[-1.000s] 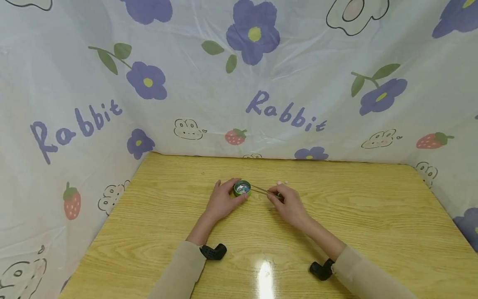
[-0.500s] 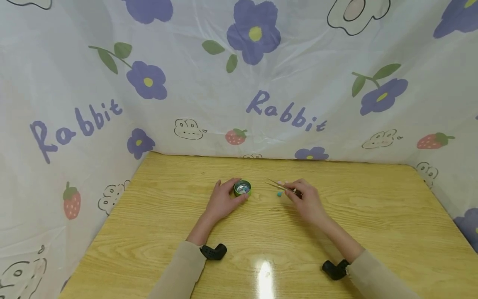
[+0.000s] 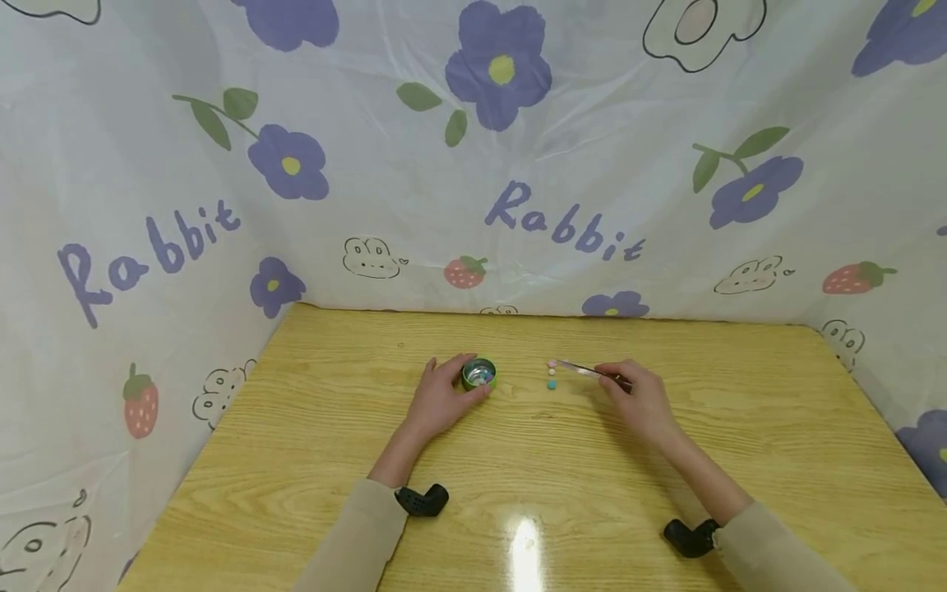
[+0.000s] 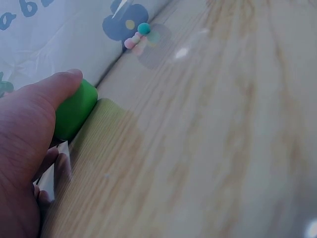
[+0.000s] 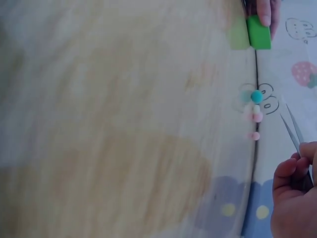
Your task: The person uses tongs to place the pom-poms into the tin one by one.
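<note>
My left hand (image 3: pixel 444 399) holds a small round green tin (image 4: pixel 79 110) on the table, fingers and thumb around its side. White and bluish bits show inside the tin in the head view. My right hand (image 3: pixel 645 403) pinches metal tweezers (image 3: pixel 584 370), which point left. Their tips are parted in the right wrist view, with nothing between them. In the head view the tips overlap the small balls' far end. A teal ball (image 3: pixel 552 385), a white ball (image 3: pixel 552 372) and a pink ball (image 3: pixel 552 363) lie in a row; a smaller pink ball (image 5: pixel 255 135) shows in the right wrist view.
The wooden table (image 3: pixel 473 460) reaches back to a white curtain (image 3: pixel 399 189) printed with flowers, rabbits and strawberries. Black wrist cameras sit at both sleeves. A bright light reflection lies on the table's near part.
My right hand has drawn the tweezers away from the tin toward the right, past the balls, bringing the teal and white ones into view. My left hand has stayed on the tin.
</note>
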Available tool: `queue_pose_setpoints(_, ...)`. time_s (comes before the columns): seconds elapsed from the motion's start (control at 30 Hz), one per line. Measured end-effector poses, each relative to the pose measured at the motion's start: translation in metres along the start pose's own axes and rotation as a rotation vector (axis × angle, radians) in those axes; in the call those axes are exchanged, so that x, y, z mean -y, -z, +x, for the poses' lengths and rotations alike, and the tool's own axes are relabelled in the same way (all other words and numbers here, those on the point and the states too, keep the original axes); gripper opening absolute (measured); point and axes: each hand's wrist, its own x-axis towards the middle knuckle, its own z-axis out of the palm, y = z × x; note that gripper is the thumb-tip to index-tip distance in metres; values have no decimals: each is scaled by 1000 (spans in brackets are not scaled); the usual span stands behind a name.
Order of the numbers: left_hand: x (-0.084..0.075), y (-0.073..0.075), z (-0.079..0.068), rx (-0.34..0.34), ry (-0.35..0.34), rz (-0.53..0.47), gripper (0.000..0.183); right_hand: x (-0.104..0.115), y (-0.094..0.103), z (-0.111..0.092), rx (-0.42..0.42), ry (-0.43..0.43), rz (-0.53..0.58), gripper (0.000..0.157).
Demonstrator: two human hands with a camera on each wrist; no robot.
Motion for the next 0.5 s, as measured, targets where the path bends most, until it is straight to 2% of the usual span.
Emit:
queue_pose_setpoints(0.3, 2, -1, 0, 3, 1, -2, 62, -9, 6, -1, -44, 2, -77, 19)
queue_pose_setpoints(0.5, 1, -1, 0, 0, 0, 5, 63, -16, 13, 3, -47, -74, -122, 20)
